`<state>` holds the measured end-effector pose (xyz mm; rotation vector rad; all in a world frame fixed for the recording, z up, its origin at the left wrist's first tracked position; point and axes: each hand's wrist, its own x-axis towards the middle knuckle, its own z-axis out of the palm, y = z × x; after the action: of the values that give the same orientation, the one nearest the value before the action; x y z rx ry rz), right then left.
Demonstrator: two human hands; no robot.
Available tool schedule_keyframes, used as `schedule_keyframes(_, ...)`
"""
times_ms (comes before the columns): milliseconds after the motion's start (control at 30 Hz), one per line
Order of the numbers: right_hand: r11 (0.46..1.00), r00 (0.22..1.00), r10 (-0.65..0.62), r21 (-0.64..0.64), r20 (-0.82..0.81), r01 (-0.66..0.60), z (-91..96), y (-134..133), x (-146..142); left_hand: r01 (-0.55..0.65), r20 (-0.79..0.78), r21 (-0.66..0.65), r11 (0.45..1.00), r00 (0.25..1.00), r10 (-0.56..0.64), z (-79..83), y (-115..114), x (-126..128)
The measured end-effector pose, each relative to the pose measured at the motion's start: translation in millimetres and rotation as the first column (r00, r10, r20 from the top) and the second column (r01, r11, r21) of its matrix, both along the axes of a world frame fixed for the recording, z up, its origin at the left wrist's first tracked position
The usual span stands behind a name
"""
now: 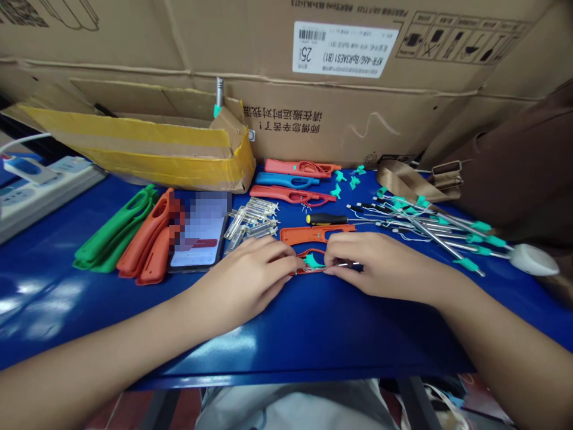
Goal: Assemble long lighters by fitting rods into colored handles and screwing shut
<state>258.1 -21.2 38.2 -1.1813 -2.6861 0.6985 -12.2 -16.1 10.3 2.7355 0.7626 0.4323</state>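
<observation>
Shell [312,272] of orange plastic lies low over the table [224,352] in the head view, between the two hands. Left hand [264,269] is curled nearly closed, fingers on the shell's left end. Right hand [358,260] is drawn in too, thumb against fingers at the shell's right end; whether it also pinches what lies inside is hard to tell, as the knuckles hide it. Green trigger [314,260] and pale wires [305,267] show in the gap between the hands, and a dark rod [351,264] pokes out to the right, beneath the right palm.

Just beyond lies an orange half [299,235], then a screwdriver [326,219]. Clear cartridges [253,216] are heaped by the left hand's knuckles, with a phone [197,257] to their left. Past it rest orange casings [143,245] and green casings [111,233]. Two red casings, [282,167] with a blue casing [286,180] between them, sit farther back, near loose green clips [336,191]. Metal rods [436,239] with green fittings cross one another beyond the right forearm.
</observation>
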Motion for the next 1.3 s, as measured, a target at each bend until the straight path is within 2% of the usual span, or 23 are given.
schedule_keyframes(200,0.999,0.997,-0.045,0.015,-0.060,0.045,-7.7,2.8,1.9,0.042,-0.031,0.037,0.998,0.999,-0.041,-1.9,-1.6,-1.1)
schedule_keyframes(467,1.000,0.998,0.014,0.027,-0.061,-0.013,-7.0,2.5,3.1,0.084,-0.141,0.177,0.981,0.988,-0.059,-1.4,-2.4,-0.8)
schedule_keyframes(600,1.000,0.999,0.025,0.016,-0.047,-0.024,-4.5,2.3,2.9,0.082,-0.160,0.180,0.980,0.986,-0.053,0.7,-3.6,0.0)
schedule_keyframes(767,0.999,1.000,0.021,0.026,0.023,-0.022,-1.2,0.4,1.2,0.083,-0.157,0.164,0.983,0.986,-0.057,0.6,-3.6,1.3)
schedule_keyframes(1000,0.993,0.986,0.029,0.107,0.163,-0.047,-0.1,-4.0,-1.3,0.094,-0.149,0.184,0.979,0.987,-0.067,-1.1,-2.5,2.1)
schedule_keyframes(1300,0.990,0.976,0.031,0.130,0.214,-0.060,-0.5,-5.1,-5.4,0.095,-0.138,0.190,0.977,0.988,-0.069,0.9,-3.0,2.0)
